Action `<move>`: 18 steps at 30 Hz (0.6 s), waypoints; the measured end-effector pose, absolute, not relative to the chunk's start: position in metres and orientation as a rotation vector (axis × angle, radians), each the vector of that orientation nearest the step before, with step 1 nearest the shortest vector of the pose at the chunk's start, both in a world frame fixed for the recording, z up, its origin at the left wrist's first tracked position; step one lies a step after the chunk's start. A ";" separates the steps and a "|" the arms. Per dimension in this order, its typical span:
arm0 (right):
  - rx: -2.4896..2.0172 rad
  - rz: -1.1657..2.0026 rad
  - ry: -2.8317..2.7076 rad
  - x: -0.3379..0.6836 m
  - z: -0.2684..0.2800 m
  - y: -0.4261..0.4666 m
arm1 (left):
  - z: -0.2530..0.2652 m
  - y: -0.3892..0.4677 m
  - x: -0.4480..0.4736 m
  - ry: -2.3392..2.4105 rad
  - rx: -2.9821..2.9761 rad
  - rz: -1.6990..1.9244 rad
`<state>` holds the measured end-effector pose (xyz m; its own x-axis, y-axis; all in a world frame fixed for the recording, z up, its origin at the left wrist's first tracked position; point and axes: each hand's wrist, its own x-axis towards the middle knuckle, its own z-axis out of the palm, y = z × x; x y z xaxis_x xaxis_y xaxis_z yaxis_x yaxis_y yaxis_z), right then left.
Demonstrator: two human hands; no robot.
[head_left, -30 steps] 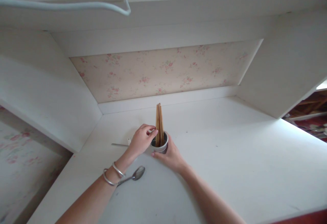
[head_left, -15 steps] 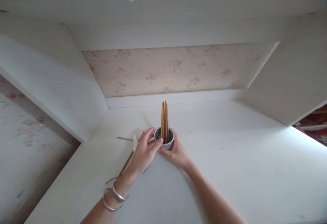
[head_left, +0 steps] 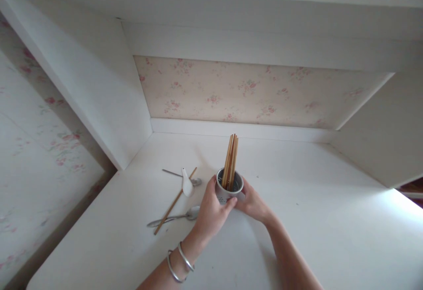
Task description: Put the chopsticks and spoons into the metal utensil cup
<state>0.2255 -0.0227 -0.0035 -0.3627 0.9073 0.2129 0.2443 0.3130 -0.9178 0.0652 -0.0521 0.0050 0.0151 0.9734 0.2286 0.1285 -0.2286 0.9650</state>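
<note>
A grey metal utensil holder (head_left: 222,196) with small holes in its side is held between both hands. Several wooden chopsticks (head_left: 231,162) stand in it, leaning slightly right. My left hand (head_left: 213,213) is wrapped round the holder's left and near side, its thumb across the front. From the right, my right hand (head_left: 253,202) grips the other side, with its fingers partly hidden behind the holder. Left of my left hand lie a white soup spoon (head_left: 187,185), a single chopstick (head_left: 174,204) and a metal spoon (head_left: 193,213). Another metal spoon (head_left: 196,182) lies partly under the white one.
The white tabletop (head_left: 313,219) extends to both sides. A white side panel (head_left: 95,91) stands at the left and another (head_left: 380,135) at the right. Above hangs a white shelf (head_left: 198,12), with floral wallpaper (head_left: 231,89) behind the table.
The view has shifted, so the hands and holder appear further right. The spoons and loose chopstick, earlier mostly covered by my left hand and arm, now show. Both hands still hold the holder.
</note>
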 end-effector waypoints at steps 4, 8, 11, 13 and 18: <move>-1.016 1.161 -1.854 0.233 -0.003 -0.024 | 0.000 -0.055 0.067 1.156 1.387 1.309; -1.035 1.192 -1.949 0.238 -0.006 -0.028 | -0.008 -0.057 0.066 1.121 1.397 1.336; -1.014 1.239 -1.916 0.240 -0.005 -0.036 | -0.014 -0.058 0.065 1.120 1.451 1.331; -0.980 1.310 -1.839 0.243 -0.002 -0.045 | -0.017 -0.058 0.065 1.149 1.489 1.315; -1.012 1.220 -1.597 0.248 0.016 -0.067 | -0.018 -0.062 0.064 1.190 1.578 1.272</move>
<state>0.2481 -0.0671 0.0164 -0.2990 0.9416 0.1550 0.0983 0.1919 -0.9765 0.0638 -0.0618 -0.0179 0.0644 0.9638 0.2586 0.1940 -0.2663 0.9442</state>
